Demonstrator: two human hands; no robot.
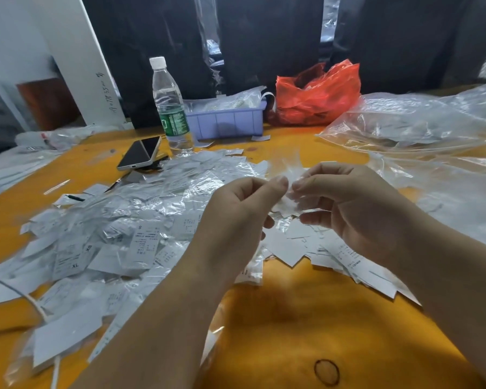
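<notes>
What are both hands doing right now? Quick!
Left hand: pinches the small clear bag.
Right hand: pinches the same bag from the other side.

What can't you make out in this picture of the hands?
Head view.
Blurred: small clear plastic sleeve pinched by left hand and right hand; contents unclear.
Too small: fine print on white paper labels.
Hidden: contents of red plastic bag, by its folds; inside of lilac plastic tray, by its wall.

Probably a garment packing workshop: size tags heaped, plastic bags.
</notes>
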